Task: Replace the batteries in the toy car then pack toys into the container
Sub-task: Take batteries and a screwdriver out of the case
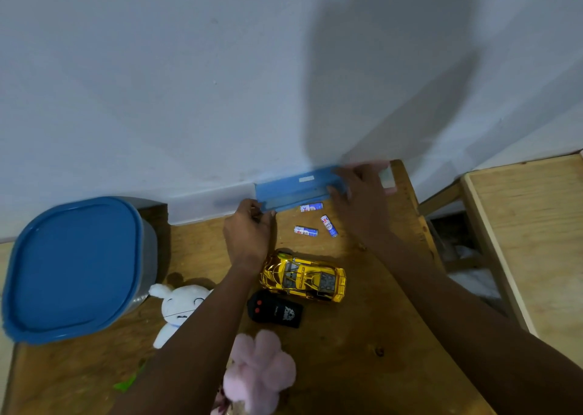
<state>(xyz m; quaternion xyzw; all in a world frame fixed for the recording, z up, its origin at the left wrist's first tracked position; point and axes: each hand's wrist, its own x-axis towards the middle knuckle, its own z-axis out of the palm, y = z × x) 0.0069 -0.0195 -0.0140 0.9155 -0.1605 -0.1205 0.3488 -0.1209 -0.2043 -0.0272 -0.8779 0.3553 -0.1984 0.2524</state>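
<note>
We see a wood table (pixel 362 335) against a white wall (pixel 157 83); left hand (pixel 247 235) and right hand (pixel 359 200) pinch a blue strip (pixel 296 189); batteries (pixel 315 222) loose.

A domestic room, likely a home play or storage corner. A bare plywood table (pixel 362 335) is standing against a plain painted wall (pixel 189 83). Plush toys (pixel 179 307) are lying near the left forearm, and a lidded plastic container (pixel 75 266) is sitting far left of both hands.
</note>
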